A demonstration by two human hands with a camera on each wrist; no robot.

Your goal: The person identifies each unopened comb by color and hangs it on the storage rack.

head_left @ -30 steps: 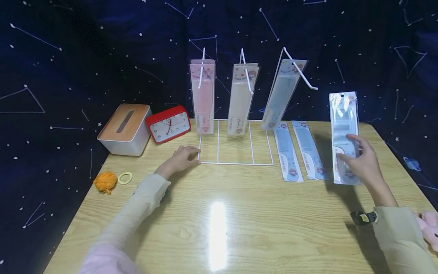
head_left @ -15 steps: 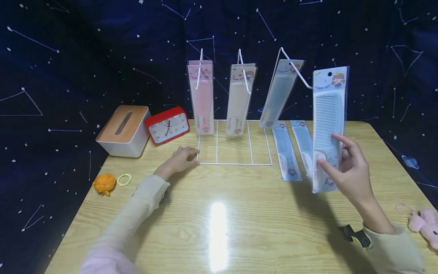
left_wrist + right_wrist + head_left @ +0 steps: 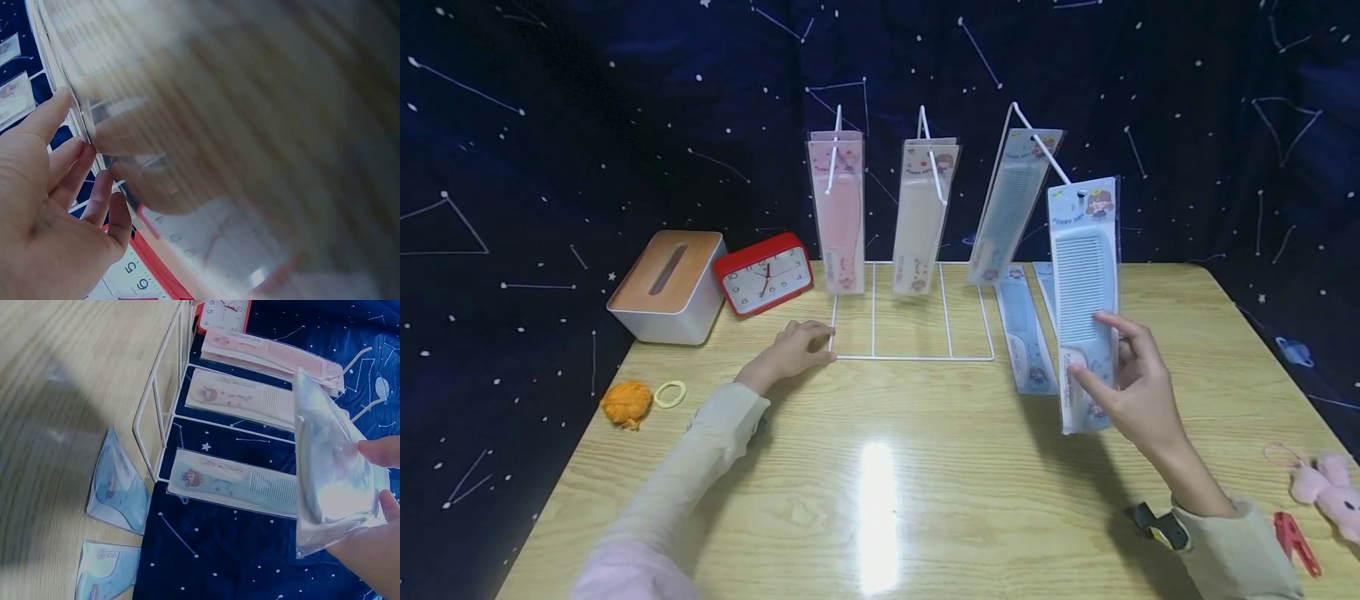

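Right of centre in the head view, the right hand [image 3: 1131, 392] pinches the lower end of a packaged blue comb [image 3: 1084, 283], holding it upright above the wooden table [image 3: 925, 467], its top at the tip of the rightmost hook of the white wire rack [image 3: 913, 357]. Another blue comb pack [image 3: 1011, 208] already hangs on that hook, with a cream pack [image 3: 921, 221] and a pink pack [image 3: 841, 217] on the hooks further left. Two more blue packs [image 3: 1026, 333] lie flat behind the held one. At centre left, the left hand [image 3: 790, 354] rests on the rack's front left corner, fingers relaxed and grasping nothing. A red clock [image 3: 763, 273] and a tissue box [image 3: 667, 285] stand at the left.
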